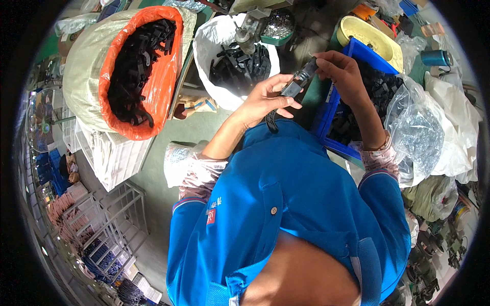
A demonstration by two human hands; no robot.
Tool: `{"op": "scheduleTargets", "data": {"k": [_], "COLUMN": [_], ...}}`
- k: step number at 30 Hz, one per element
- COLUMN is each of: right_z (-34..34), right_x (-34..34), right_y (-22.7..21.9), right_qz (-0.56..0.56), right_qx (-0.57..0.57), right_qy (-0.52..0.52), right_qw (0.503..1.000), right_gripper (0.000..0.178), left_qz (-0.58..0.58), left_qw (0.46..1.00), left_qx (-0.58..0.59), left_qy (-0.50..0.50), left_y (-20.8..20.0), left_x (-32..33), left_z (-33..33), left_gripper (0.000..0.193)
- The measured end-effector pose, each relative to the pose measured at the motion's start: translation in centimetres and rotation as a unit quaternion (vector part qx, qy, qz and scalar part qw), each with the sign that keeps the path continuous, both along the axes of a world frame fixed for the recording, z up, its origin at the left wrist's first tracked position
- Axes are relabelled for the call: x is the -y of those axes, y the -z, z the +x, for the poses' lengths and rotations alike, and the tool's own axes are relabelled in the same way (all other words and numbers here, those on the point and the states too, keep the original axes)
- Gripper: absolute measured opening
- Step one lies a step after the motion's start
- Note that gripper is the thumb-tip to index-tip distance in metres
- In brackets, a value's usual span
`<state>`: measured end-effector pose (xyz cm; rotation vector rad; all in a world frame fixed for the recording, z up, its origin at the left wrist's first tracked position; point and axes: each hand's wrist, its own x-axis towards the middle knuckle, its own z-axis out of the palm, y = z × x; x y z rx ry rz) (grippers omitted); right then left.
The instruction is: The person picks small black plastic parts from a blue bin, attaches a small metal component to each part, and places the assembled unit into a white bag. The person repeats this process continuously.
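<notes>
A long black plastic part (291, 91) with a curved, handle-like lower end is gripped in my left hand (259, 101), slanting up to the right. At its upper end my right hand (341, 74) is closed in a pinch. A tiny light-coloured piece seems to show at those right fingertips, too small to name. Just beyond my left hand, a white sack (203, 53) holds many similar black parts. Below my right forearm stands a blue crate (324, 115) of small black pieces.
A metal machine spindle (245, 42) juts over the white sack. Behind it sits a green bowl (278, 41) of small metal pieces. An orange-lined sack (171, 94) of black parts stands left. A yellow basin (352, 28) and clear plastic bags (416, 122) lie right.
</notes>
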<state>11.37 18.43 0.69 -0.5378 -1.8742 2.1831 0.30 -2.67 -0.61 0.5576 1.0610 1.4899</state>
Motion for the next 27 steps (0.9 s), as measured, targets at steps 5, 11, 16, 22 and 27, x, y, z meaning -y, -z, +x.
{"op": "scheduleTargets", "data": {"k": [5,11,16,22,27], "right_z": [0.1,0.2,0.4,0.5,0.9], "right_x": [0.2,0.9,1.1,1.8,2.3], "right_y": [0.2,0.9,0.8,0.9,1.0], "right_qz": [0.027,-0.007,-0.009,-0.005,-0.007], "right_qx": [0.003,0.011,0.018,0.027,0.013], "right_qy": [-0.034,-0.010,-0.009,-0.035,-0.033], "right_qw": [0.999,1.000,1.000,0.999,0.999], "right_gripper": [0.026,0.023,0.020,0.014,0.011], "left_qz": [-0.003,-0.025,-0.025,-0.017,0.005], "left_qw": [0.999,0.999,0.999,0.999,0.989], "left_qx": [0.038,0.033,0.038,0.046,-0.111], "left_qy": [-0.005,-0.009,-0.006,-0.010,-0.101], "left_y": [0.3,0.4,0.5,0.3,1.2], "left_x": [-0.3,-0.6,-0.7,-1.4,-2.5], "left_z": [0.2,0.2,0.2,0.2,1.0], "left_gripper": [0.047,0.043,0.037,0.035,0.035]}}
